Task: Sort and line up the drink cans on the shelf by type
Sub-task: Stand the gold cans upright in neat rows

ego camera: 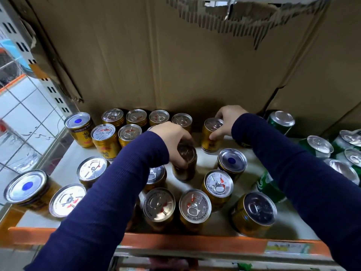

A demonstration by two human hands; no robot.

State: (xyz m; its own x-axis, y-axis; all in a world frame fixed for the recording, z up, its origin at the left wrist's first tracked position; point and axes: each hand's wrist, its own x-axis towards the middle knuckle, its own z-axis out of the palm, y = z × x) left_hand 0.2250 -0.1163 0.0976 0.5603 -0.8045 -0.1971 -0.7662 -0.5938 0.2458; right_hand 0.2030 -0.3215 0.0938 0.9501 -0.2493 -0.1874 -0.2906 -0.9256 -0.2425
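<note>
Several gold drink cans stand on the white shelf (254,165). My left hand (172,141) grips the top of a dark gold can (184,169) in the middle of the shelf. Further back, my right hand (226,122) holds a gold can (210,139) by its rim near the cardboard wall. A row of gold cans (136,117) lines the back left. Cans with blue-dot lids (78,122) (231,161) (27,186) are mixed among them. Green cans (279,122) cluster at the right.
A tall cardboard box (175,65) forms the wall behind the cans. The shelf's orange front edge (175,242) runs across the bottom. A perforated metal upright (25,55) and a tiled floor are at the left. More green cans (320,147) crowd the right edge.
</note>
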